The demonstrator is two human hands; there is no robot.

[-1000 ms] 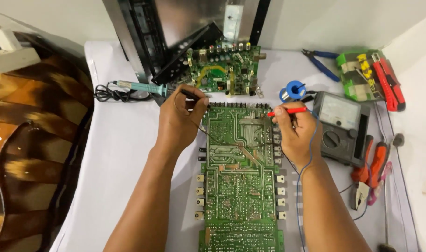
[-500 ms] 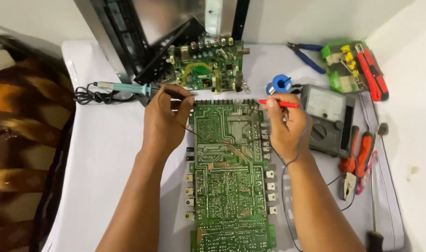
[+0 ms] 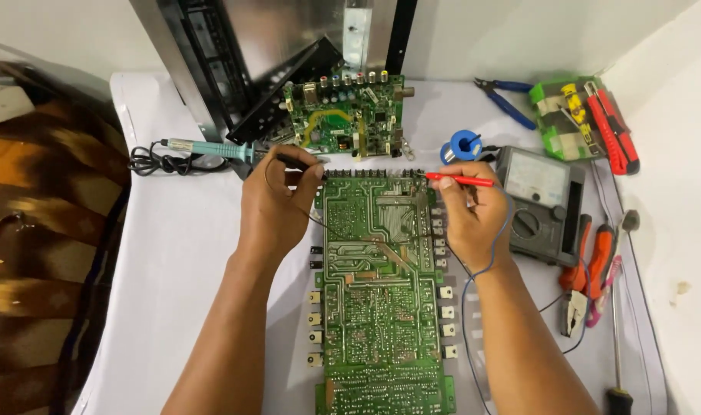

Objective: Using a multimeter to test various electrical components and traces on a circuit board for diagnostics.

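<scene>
On the white-covered worktop (image 3: 174, 253), seen from the head camera, a long green printed circuit board (image 3: 381, 292) lies lengthwise between the person's forearms, solder side up. At its far left corner the left hand (image 3: 277, 207) has its grip closed on a thin black test probe (image 3: 300, 163), the tip pointing right at the board's top edge. At the far right corner the right hand (image 3: 473, 215) pinches a slim red test probe (image 3: 462, 180) between its fingers, the tip pointing left and touching the same edge. Thin dark leads run from both probes across the board and down the worktop.

Just right of the right hand lies a grey analogue multimeter (image 3: 541, 201) with a round dial. Beyond the big board sits a smaller green circuit board (image 3: 349, 119) with coloured sockets, leaning by a grey metal chassis (image 3: 235, 61). A pale blue-handled soldering iron (image 3: 204, 148) lies left of the left hand, a blue solder spool (image 3: 464, 146) near the meter. Orange-handled pliers (image 3: 584, 277) and a black-handled screwdriver (image 3: 615, 330) lie at the right edge.
</scene>
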